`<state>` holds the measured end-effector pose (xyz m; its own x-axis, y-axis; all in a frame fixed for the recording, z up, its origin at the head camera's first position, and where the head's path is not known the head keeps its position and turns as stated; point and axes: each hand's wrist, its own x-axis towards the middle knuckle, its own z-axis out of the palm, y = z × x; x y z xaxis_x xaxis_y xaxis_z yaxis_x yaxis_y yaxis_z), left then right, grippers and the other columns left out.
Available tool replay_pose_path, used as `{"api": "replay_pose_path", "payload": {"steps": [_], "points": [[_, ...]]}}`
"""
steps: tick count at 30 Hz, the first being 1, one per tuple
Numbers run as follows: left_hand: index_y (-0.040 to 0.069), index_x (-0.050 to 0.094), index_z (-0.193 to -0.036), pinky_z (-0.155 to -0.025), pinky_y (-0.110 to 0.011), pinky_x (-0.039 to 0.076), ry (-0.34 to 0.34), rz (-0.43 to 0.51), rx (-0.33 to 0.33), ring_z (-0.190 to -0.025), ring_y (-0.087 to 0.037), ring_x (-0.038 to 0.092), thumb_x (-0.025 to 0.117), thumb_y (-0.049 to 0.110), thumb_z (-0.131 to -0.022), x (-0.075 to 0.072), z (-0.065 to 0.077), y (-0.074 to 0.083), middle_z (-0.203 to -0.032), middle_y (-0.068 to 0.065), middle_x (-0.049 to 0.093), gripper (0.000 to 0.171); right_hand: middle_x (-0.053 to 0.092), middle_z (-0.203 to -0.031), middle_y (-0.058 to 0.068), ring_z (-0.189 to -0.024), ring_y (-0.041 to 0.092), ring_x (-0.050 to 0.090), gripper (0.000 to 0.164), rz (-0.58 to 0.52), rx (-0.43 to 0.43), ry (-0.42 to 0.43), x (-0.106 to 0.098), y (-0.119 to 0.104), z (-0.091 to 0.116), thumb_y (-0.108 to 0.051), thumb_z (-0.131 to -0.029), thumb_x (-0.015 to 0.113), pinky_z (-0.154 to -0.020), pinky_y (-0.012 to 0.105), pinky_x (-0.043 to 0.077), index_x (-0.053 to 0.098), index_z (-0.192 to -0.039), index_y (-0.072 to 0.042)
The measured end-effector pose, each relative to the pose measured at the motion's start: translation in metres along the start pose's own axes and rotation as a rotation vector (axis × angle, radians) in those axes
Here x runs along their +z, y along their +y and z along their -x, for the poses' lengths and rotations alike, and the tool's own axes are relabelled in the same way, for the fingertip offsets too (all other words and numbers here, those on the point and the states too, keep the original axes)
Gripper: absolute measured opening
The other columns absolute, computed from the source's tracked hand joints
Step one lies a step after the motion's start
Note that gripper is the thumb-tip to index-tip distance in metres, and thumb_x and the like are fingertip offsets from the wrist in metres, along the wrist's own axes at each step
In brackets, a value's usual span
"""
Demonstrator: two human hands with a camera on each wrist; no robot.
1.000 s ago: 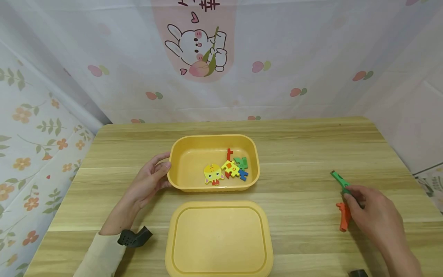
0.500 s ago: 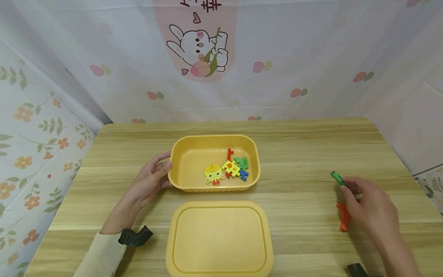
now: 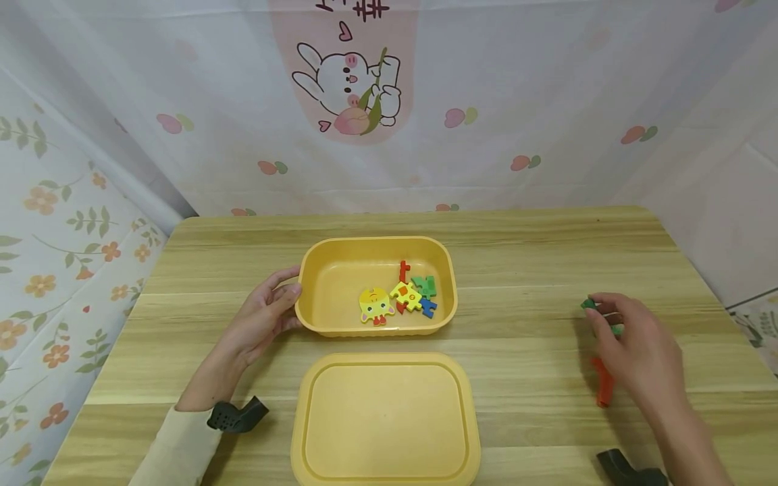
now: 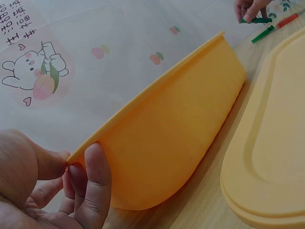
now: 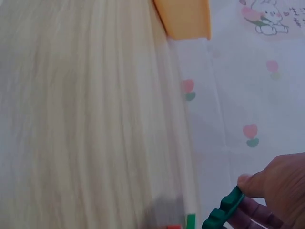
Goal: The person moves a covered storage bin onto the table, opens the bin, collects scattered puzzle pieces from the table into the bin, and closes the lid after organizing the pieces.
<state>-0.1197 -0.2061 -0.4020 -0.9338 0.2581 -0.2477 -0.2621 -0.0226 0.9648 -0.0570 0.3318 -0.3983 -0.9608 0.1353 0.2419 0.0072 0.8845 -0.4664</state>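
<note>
My left hand [image 3: 267, 307] grips the left end of a yellow plastic box [image 3: 340, 260], thumb at the rim and fingers against the outer wall, as the left wrist view shows. Inside lie several puzzle pieces: a yellow animal face [image 3: 376, 305], a yellow square piece [image 3: 406, 295], a green one [image 3: 427, 286], a blue one [image 3: 428, 308] and a red one [image 3: 404, 271]. My right hand [image 3: 638, 344] pinches a dark green, wavy-edged piece [image 5: 224, 210] above the table. Below it lie another green piece [image 4: 263, 34] and a red-orange piece [image 3: 604, 383], partly covered in the head view.
A yellow lid [image 3: 385, 418] lies flat on the wooden table [image 3: 523, 270], just in front of the box. Behind the table hangs a printed curtain [image 3: 516, 101]. Black wrist mounts [image 3: 237, 415] show near both wrists.
My right hand has shifted slightly left and away from me, its fingers now covering more of the green. The left hand and the box stay where they were.
</note>
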Motion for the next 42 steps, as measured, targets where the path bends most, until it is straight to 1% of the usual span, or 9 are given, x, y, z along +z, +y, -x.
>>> {"api": "replay_pose_path", "payload": {"steps": [3,5,9,16,20,25,33,37,42], "points": [[0.005,0.024,-0.165,-0.078,-0.022,0.062,0.003,-0.002,-0.001,-0.093,-0.007,0.069,0.052,0.024,-0.113,-0.001,0.001,0.001,-0.115,0.007,0.068,0.062,0.073,-0.116,0.02,-0.091,-0.026,0.046,0.028,-0.069,-0.026,0.021,0.004,-0.006,-0.002,-0.022,-0.106,0.066,-0.067,0.006,0.041,0.07,-0.128,-0.004],[0.005,0.023,-0.165,-0.078,-0.022,0.062,0.004,-0.003,-0.002,-0.093,-0.007,0.069,0.052,0.024,-0.113,-0.002,0.001,0.001,-0.115,0.007,0.068,0.063,0.074,-0.116,0.02,-0.09,-0.031,0.041,0.028,-0.122,-0.031,0.027,0.007,-0.01,-0.004,-0.02,-0.106,0.067,-0.069,0.0,0.039,0.07,-0.128,-0.003],[0.005,0.024,-0.165,-0.078,-0.022,0.062,0.011,-0.006,-0.003,-0.093,-0.007,0.069,0.052,0.024,-0.113,-0.003,0.002,0.002,-0.116,0.007,0.068,0.062,0.073,-0.117,0.02,-0.09,-0.028,0.046,0.03,-0.197,-0.004,0.012,0.013,-0.019,-0.01,-0.023,-0.106,0.066,-0.069,0.0,0.042,0.07,-0.129,-0.004],[0.005,0.026,-0.164,-0.079,-0.022,0.061,0.017,-0.02,-0.003,-0.092,-0.007,0.069,0.053,0.024,-0.113,-0.005,0.003,0.003,-0.115,0.008,0.068,0.061,0.072,-0.117,0.015,-0.09,-0.024,0.049,0.032,-0.242,0.025,-0.026,0.022,-0.031,-0.02,-0.028,-0.107,0.064,-0.068,0.006,0.045,0.07,-0.13,-0.007],[0.005,0.026,-0.164,-0.078,-0.022,0.061,0.025,-0.025,-0.006,-0.091,-0.007,0.069,0.054,0.024,-0.112,-0.006,0.004,0.004,-0.114,0.008,0.068,0.062,0.068,-0.112,-0.002,-0.09,-0.018,0.053,0.032,-0.283,0.034,-0.037,0.026,-0.038,-0.025,-0.031,-0.106,0.064,-0.064,0.014,0.049,0.071,-0.129,-0.009],[0.005,0.026,-0.164,-0.077,-0.021,0.061,0.033,-0.021,-0.006,-0.09,-0.007,0.069,0.054,0.023,-0.112,-0.008,0.005,0.005,-0.113,0.008,0.068,0.061,0.06,-0.105,-0.025,-0.092,-0.01,0.058,0.033,-0.365,0.042,-0.05,0.032,-0.048,-0.03,-0.032,-0.106,0.065,-0.064,0.015,0.053,0.07,-0.129,-0.008],[0.006,0.027,-0.163,-0.077,-0.022,0.06,0.012,-0.031,-0.001,-0.09,-0.007,0.068,0.053,0.024,-0.113,-0.007,0.003,0.003,-0.115,0.008,0.069,0.06,0.061,-0.108,-0.022,-0.095,-0.002,0.062,0.039,-0.511,0.065,-0.109,0.038,-0.056,-0.034,-0.029,-0.108,0.062,-0.069,0.022,0.064,0.064,-0.134,0.0],[0.007,0.027,-0.164,-0.076,-0.021,0.059,0.011,-0.026,-0.006,-0.089,-0.008,0.068,0.053,0.024,-0.113,-0.004,0.0,0.0,-0.116,0.008,0.069,0.06,0.062,-0.111,-0.018,-0.096,-0.002,0.064,0.033,-0.571,0.066,-0.147,0.038,-0.059,-0.037,-0.029,-0.109,0.061,-0.07,0.023,0.065,0.064,-0.133,-0.006],[0.007,0.026,-0.164,-0.077,-0.021,0.06,0.014,-0.024,-0.012,-0.091,-0.008,0.068,0.053,0.024,-0.113,-0.001,-0.002,-0.002,-0.118,0.008,0.068,0.061,0.06,-0.109,-0.021,-0.094,-0.001,0.064,0.021,-0.63,0.048,-0.155,0.041,-0.065,-0.04,-0.019,-0.108,0.061,-0.069,0.023,0.065,0.066,-0.128,-0.012]]}}
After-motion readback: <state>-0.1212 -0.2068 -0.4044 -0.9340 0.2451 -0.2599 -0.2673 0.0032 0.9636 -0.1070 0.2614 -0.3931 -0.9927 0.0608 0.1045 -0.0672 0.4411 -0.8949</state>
